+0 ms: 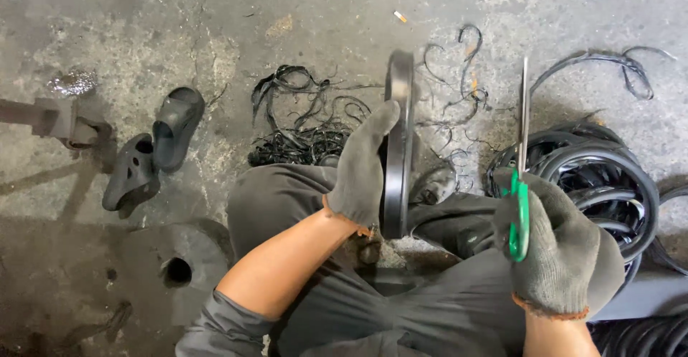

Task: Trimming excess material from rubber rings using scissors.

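A gloved left hand (362,170) gripped an upright black ring (398,142) at center frame, while the right hand (562,249), clasping green-handled scissors (521,185), stood apart to its right.

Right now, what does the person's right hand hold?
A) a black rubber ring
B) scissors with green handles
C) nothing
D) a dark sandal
B: the gloved right hand grips the scissors by their green handles, blades pointing up, while the left hand steadies the black ring.
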